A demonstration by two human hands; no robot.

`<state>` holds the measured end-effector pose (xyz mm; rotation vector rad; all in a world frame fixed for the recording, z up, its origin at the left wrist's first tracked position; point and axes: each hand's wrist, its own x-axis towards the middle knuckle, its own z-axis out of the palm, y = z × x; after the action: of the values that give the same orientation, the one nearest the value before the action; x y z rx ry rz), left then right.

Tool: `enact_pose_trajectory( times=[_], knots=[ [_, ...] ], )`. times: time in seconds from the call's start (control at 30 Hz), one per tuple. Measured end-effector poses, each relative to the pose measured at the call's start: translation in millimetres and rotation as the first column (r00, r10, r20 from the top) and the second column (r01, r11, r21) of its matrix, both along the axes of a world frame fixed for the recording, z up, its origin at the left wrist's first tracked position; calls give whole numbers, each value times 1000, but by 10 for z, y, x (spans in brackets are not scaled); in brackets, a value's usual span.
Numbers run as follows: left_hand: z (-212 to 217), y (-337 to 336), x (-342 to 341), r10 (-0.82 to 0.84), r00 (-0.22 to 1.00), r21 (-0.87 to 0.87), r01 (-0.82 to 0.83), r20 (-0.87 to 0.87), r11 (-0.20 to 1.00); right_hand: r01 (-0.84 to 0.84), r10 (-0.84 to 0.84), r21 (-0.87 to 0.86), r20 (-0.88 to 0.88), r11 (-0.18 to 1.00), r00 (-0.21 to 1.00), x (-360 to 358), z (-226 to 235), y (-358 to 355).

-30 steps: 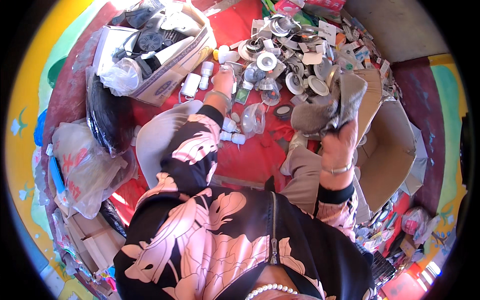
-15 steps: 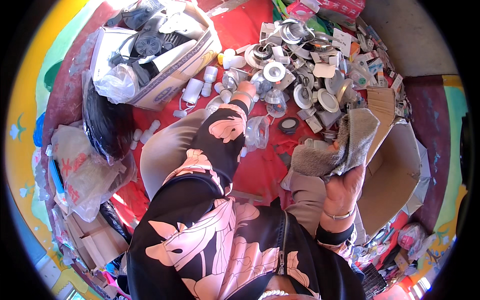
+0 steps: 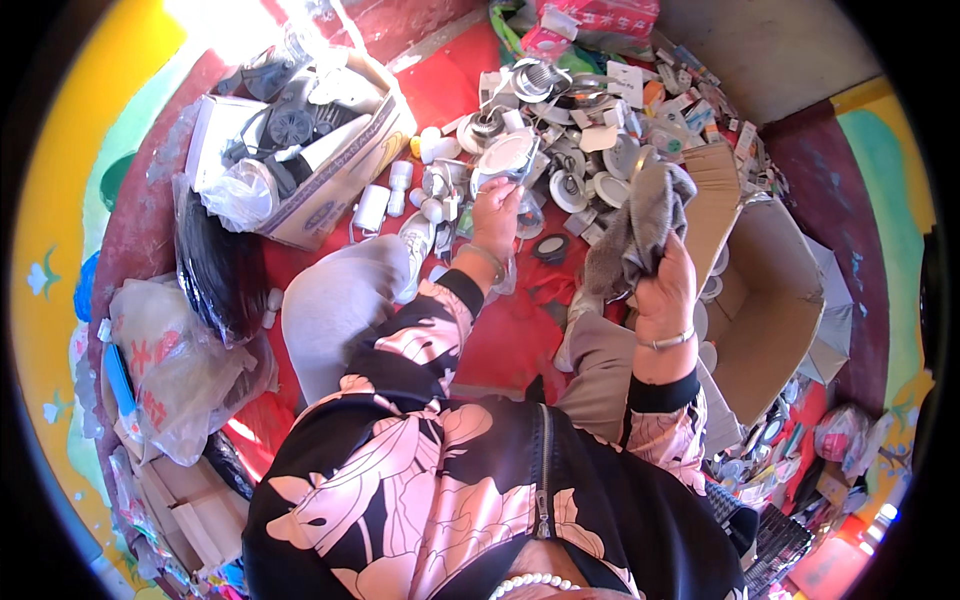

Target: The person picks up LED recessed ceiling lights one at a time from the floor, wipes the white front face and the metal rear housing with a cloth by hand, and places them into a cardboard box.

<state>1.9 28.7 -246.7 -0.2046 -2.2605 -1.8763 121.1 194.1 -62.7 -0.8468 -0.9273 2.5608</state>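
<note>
My left hand (image 3: 497, 205) reaches forward over the red mat and grips a round white lamp fitting (image 3: 506, 157) in a clear wrapper at the near edge of a heap of similar fittings (image 3: 580, 130). My right hand (image 3: 665, 283) is raised at the right and clutches a crumpled grey cloth (image 3: 640, 225). Both arms wear black sleeves with pink flowers. My grey-trousered knee (image 3: 335, 300) lies below the left hand.
A cardboard box (image 3: 330, 170) with dark fan-like parts and plastic bags sits at upper left. An open brown carton (image 3: 775, 290) stands at right. White bulbs (image 3: 385, 200) lie on the red mat (image 3: 505, 335). Plastic bags (image 3: 175, 360) pile up at left.
My left hand went from reaching among the fittings to lifting a round white one in its wrapper. My right hand with the grey cloth stayed raised at the right.
</note>
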Motion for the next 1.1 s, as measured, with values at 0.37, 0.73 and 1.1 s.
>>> enact_pose_trajectory(
  times=[0.37, 0.73, 1.1],
  knots=[
    [1763, -96, 490, -566, 578, -383, 417, -588, 824, -144, 144, 12, -204, 989, 968, -92, 185, -59],
    [2189, -77, 216, -776, 627, 593, 601, 65, 535, -32, 96, 185, -350, 982, 932, -124, 223, -163],
    [2180, 81, 218, -841, 529, 877, 345, 112, 334, 252, -255, -41, -224, 967, 941, -97, 275, 19]
  ],
)
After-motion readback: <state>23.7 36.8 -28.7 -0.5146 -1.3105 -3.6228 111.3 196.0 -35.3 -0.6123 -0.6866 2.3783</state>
